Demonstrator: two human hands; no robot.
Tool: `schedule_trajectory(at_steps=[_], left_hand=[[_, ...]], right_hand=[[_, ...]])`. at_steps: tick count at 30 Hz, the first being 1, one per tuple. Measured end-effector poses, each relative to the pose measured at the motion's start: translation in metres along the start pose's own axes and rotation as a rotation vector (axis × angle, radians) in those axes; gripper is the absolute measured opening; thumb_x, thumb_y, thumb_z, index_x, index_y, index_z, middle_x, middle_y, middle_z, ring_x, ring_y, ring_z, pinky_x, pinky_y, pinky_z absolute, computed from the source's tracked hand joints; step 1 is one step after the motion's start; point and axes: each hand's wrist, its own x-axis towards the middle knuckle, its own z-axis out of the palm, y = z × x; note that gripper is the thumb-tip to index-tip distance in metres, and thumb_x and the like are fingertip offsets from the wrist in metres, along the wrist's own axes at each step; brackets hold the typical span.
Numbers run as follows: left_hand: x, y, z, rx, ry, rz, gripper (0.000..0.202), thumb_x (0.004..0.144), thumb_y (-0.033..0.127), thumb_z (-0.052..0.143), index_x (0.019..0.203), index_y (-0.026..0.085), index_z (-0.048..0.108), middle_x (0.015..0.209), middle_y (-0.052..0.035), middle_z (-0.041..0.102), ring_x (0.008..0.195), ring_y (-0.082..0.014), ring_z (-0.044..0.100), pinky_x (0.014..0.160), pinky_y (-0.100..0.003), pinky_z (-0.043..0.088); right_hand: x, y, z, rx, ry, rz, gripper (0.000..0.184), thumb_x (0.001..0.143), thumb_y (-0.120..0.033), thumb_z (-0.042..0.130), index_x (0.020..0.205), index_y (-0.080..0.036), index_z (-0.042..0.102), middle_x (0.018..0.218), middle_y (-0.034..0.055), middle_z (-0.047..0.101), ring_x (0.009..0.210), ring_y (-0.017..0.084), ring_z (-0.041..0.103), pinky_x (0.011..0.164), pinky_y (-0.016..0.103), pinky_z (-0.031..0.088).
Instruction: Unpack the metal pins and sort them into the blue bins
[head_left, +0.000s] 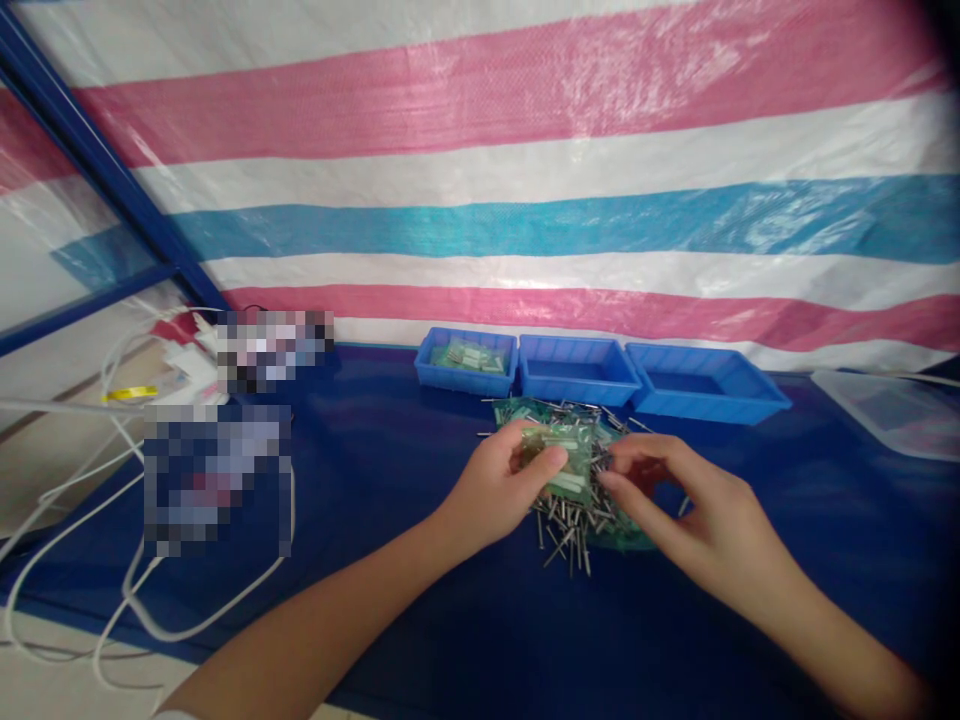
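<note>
The left hand (491,482) grips a small clear-green plastic packet (574,476) between thumb and fingers. Just right of the packet, the right hand (705,510) curves thumb toward fingers; whether it pinches anything I cannot tell. Beneath lies a loose heap of thin silver metal nails (571,530) on a dark-blue tabletop (465,630). Beyond, a blue rectangular plastic bin (463,378) contains similar packets (474,354).

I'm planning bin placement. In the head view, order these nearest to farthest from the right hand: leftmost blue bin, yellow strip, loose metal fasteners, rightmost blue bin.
From the right hand:
1. Loose metal fasteners, heaped just left.
2. Rightmost blue bin, directly beyond it.
3. Leftmost blue bin, back left.
4. Yellow strip, far left.
</note>
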Motion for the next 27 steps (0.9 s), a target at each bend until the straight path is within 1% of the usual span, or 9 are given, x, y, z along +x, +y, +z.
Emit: schedule_trajectory(at_steps=[3, 6, 8, 11, 15, 17, 21, 23, 27], left_hand=[[-0.003, 0.007, -0.005, 0.355, 0.079, 0.249, 0.017, 0.089, 0.033, 0.058, 0.097, 0.017, 0.062, 0.087, -0.0031, 0.065, 0.081, -0.0151, 0.061, 0.076, -0.028, 0.048], [-0.009, 0.014, -0.005, 0.652, 0.017, 0.535, 0.014, 0.092, 0.027, 0.055, 0.099, 0.022, 0.066, 0.103, -0.0044, 0.067, 0.099, -0.0174, 0.06, 0.093, -0.034, 0.043], [-0.013, 0.016, -0.004, 0.804, -0.049, 0.675, 0.017, 0.092, 0.024, 0.053, 0.1, 0.026, 0.068, 0.115, -0.0051, 0.064, 0.11, -0.0196, 0.056, 0.1, -0.037, 0.038], [-0.016, 0.017, 0.0, 0.891, -0.103, 0.757, 0.026, 0.089, 0.017, 0.05, 0.106, 0.027, 0.067, 0.13, -0.0075, 0.054, 0.122, -0.0237, 0.047, 0.106, -0.041, 0.035], [-0.017, 0.016, 0.001, 0.71, -0.024, 0.641, 0.038, 0.088, 0.014, 0.044, 0.124, 0.021, 0.054, 0.133, -0.0129, 0.049, 0.123, -0.024, 0.047, 0.103, -0.04, 0.039], [-0.016, 0.015, 0.002, 0.591, -0.02, 0.491, 0.038, 0.09, 0.023, 0.048, 0.128, 0.019, 0.047, 0.122, -0.0127, 0.056, 0.111, -0.0226, 0.055, 0.095, -0.038, 0.045], [-0.013, 0.011, 0.004, 0.393, -0.067, 0.198, 0.06, 0.085, 0.038, 0.062, 0.135, 0.018, 0.036, 0.098, -0.0061, 0.066, 0.08, -0.0163, 0.062, 0.071, -0.029, 0.048], [-0.012, 0.009, 0.005, 0.347, -0.084, 0.127, 0.055, 0.085, 0.038, 0.062, 0.132, 0.018, 0.042, 0.095, -0.0055, 0.066, 0.078, -0.0155, 0.062, 0.067, -0.026, 0.047], [-0.009, 0.004, 0.005, 0.283, -0.113, 0.119, 0.035, 0.087, 0.034, 0.059, 0.117, 0.017, 0.054, 0.097, -0.0059, 0.067, 0.084, -0.0163, 0.063, 0.074, -0.028, 0.048]], right_hand=[[0.001, -0.004, 0.003, 0.377, -0.241, 0.324, 0.041, 0.093, -0.051, 0.042, 0.073, -0.019, 0.059, 0.06, 0.0018, 0.058, 0.056, 0.015, 0.056, 0.052, 0.027, 0.046], [0.0, -0.009, 0.01, 0.762, -0.416, 0.583, 0.058, 0.091, -0.064, 0.029, 0.072, -0.017, 0.059, 0.054, 0.0024, 0.057, 0.05, 0.014, 0.054, 0.046, 0.026, 0.041], [-0.001, -0.011, 0.013, 0.923, -0.41, 0.696, 0.058, 0.089, -0.067, 0.034, 0.073, -0.017, 0.059, 0.056, 0.0025, 0.058, 0.05, 0.014, 0.053, 0.045, 0.024, 0.04], [-0.001, -0.011, 0.013, 1.005, -0.306, 0.759, 0.04, 0.083, -0.056, 0.057, 0.075, -0.017, 0.058, 0.058, -0.0007, 0.055, 0.049, 0.011, 0.051, 0.043, 0.021, 0.037], [0.0, -0.006, 0.006, 0.908, -0.183, 0.639, 0.029, 0.082, -0.047, 0.064, 0.078, -0.018, 0.059, 0.058, -0.0028, 0.05, 0.048, 0.009, 0.044, 0.043, 0.021, 0.035], [0.001, -0.003, 0.004, 0.777, -0.123, 0.539, 0.03, 0.084, -0.046, 0.061, 0.074, -0.018, 0.059, 0.058, -0.0025, 0.049, 0.049, 0.009, 0.043, 0.044, 0.021, 0.035], [0.0, -0.004, 0.006, 0.527, -0.049, 0.39, 0.03, 0.085, -0.046, 0.061, 0.07, -0.019, 0.061, 0.061, -0.0017, 0.05, 0.054, 0.011, 0.047, 0.048, 0.022, 0.039], [-0.002, -0.006, 0.007, 0.47, -0.051, 0.334, 0.025, 0.085, -0.044, 0.06, 0.075, -0.021, 0.063, 0.066, -0.0007, 0.054, 0.058, 0.012, 0.05, 0.051, 0.022, 0.042], [-0.002, -0.008, 0.006, 0.436, -0.06, 0.31, 0.021, 0.088, -0.041, 0.057, 0.083, -0.022, 0.063, 0.07, 0.0004, 0.057, 0.06, 0.014, 0.053, 0.053, 0.024, 0.045]])
